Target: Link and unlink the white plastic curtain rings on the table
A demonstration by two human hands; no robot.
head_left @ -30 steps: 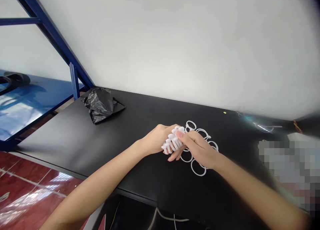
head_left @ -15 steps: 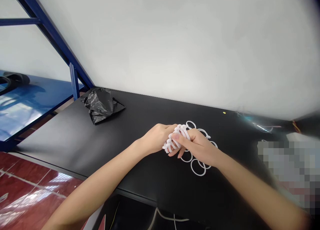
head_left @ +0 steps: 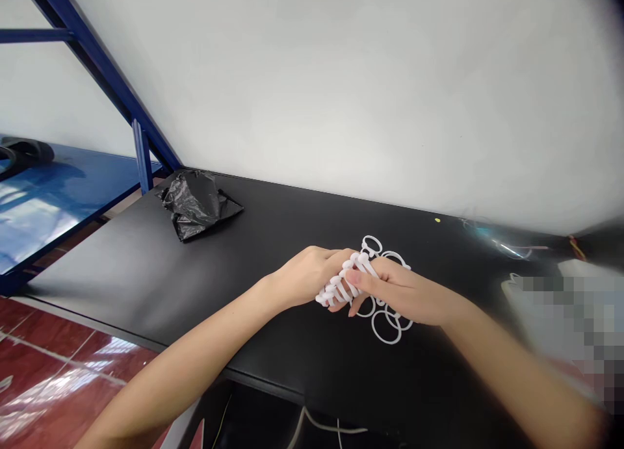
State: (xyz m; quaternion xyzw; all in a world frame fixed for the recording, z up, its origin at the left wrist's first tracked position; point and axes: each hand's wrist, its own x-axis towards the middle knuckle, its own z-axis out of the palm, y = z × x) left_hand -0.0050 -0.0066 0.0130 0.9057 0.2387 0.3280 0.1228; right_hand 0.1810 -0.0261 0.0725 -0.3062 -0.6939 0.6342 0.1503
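Note:
A row of white plastic rings (head_left: 345,281) with small knobs sits bunched around the fingers of my left hand (head_left: 312,273), above the black table. My right hand (head_left: 394,286) wraps round the same bunch from the right, its thumb pressed on the rings. The two hands meet there, and most of the left fingertips are hidden. Several loose white rings (head_left: 387,327) lie on the table under and beside my right hand, some overlapping. One more ring (head_left: 372,244) lies behind the bunch.
A crumpled black plastic bag (head_left: 195,205) lies at the table's (head_left: 273,221) far left. Clear plastic wrapping (head_left: 507,244) and a whitish, partly pixelated item (head_left: 526,306) are at right. A white wall (head_left: 316,98) rises behind. At left stands a blue metal frame (head_left: 97,72).
My right hand has shifted slightly right and down. The bunched rings have tilted and spread a little, and a ring behind them shows more fully. My left hand has barely moved.

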